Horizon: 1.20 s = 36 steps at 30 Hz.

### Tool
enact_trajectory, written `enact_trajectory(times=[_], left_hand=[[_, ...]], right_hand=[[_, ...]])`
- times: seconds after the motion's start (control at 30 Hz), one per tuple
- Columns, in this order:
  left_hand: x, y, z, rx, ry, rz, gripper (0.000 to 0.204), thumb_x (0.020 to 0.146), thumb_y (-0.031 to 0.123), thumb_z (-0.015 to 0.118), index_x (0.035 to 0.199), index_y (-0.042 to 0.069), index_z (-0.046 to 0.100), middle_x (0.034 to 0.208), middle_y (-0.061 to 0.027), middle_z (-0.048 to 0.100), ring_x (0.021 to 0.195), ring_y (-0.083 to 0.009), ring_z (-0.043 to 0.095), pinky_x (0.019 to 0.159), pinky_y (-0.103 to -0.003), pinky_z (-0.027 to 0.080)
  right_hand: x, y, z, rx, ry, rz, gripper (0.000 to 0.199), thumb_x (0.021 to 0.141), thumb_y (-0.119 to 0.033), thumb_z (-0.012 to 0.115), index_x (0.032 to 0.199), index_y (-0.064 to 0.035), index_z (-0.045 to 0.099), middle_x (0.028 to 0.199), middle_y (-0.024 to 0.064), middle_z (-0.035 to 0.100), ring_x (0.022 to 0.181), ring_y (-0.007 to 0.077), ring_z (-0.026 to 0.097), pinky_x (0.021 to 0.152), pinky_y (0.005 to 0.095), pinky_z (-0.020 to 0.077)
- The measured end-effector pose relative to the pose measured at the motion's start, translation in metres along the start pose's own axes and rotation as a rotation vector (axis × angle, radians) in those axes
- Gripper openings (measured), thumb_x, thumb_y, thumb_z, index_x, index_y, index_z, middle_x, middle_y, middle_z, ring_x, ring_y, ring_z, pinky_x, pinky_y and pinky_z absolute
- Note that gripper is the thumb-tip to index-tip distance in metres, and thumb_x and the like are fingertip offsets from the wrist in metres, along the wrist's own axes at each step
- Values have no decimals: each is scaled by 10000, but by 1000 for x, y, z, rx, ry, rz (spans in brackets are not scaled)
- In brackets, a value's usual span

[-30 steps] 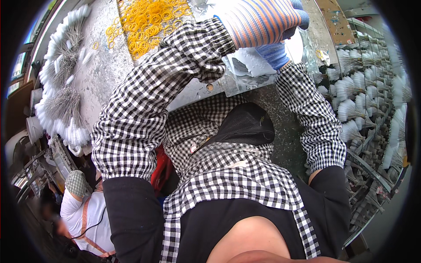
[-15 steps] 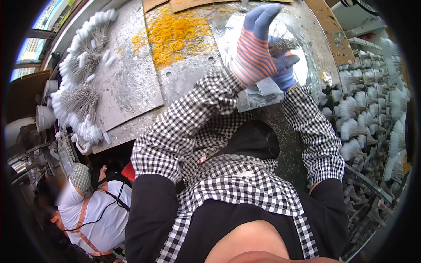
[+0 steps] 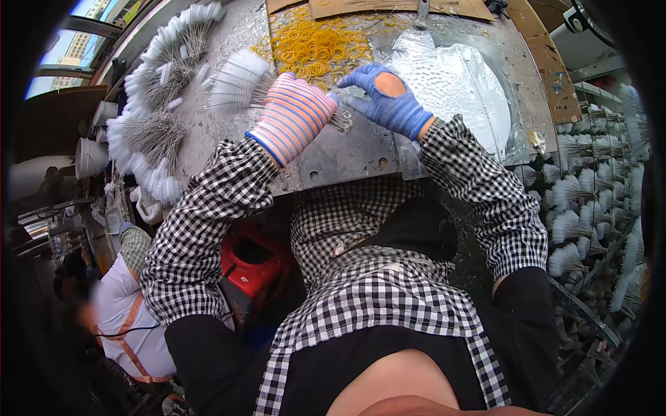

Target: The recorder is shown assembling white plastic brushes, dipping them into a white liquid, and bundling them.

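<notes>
My left hand, in a striped pink-and-blue glove, is closed around a bundle of thin wire-handled brushes. Their white bristle heads fan out to the left, and looped wire ends stick out on the right of the fist. My right hand, in a blue glove with a hole on its back, is just right of those ends. Its thumb and forefinger are apart, pointing toward the bundle; whether a band sits on them is too small to tell. A pile of yellow rubber bands lies just beyond both hands.
A sheet smeared with silvery-white paste covers the table's right side. More white brushes line the left edge. Racks of brushes stand at the right. A red stool is below the table; a person sits at lower left.
Both hands have come away from the pasted sheet toward the left. The brush bundle, mostly hidden before, now shows in my left fist. My right hand has moved near the rubber bands.
</notes>
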<state>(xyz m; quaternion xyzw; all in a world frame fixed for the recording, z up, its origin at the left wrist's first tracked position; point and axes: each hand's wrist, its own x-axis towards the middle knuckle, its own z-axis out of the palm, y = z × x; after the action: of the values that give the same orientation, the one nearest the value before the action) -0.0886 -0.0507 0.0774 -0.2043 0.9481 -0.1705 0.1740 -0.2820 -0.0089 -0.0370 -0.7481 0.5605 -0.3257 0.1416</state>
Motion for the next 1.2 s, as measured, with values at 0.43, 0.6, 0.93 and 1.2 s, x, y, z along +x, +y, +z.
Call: enact_trajectory(times=[0.43, 0.6, 0.93, 1.2], left_hand=[[-9, 11, 40, 38, -296, -9, 161, 916, 132, 603, 973, 117, 753, 831, -61, 746, 857, -284, 727, 781, -425, 495], [-31, -24, 10, -426, 131, -169, 317, 865, 90, 722, 1178, 96, 671, 887, -124, 731, 829, -308, 728, 755, -422, 558], [-27, -48, 40, -1466, 411, -511, 305, 960, 290, 759, 1057, 8, 696, 830, -26, 715, 694, -93, 598, 633, -292, 513], [-42, -29, 15, -1933, 377, -340, 309, 970, 333, 744, 1072, 46, 691, 744, 33, 623, 668, -60, 571, 603, -235, 469]], right_hand=[[109, 19, 61, -537, -65, -197, 146, 864, -194, 661, 968, -140, 749, 963, 102, 701, 961, 297, 678, 810, 438, 567], [110, 26, 55, -647, -37, -253, 157, 878, -191, 664, 1006, -143, 741, 979, 110, 709, 958, 307, 676, 840, 423, 553], [51, -43, -24, 1286, -105, 227, 315, 1007, -303, 628, 1144, -30, 706, 1022, 72, 691, 1009, 167, 657, 874, 336, 545], [21, -75, -79, 1197, -137, 26, 395, 1010, -113, 517, 1372, 8, 619, 1228, 107, 721, 825, 117, 718, 657, 228, 562]])
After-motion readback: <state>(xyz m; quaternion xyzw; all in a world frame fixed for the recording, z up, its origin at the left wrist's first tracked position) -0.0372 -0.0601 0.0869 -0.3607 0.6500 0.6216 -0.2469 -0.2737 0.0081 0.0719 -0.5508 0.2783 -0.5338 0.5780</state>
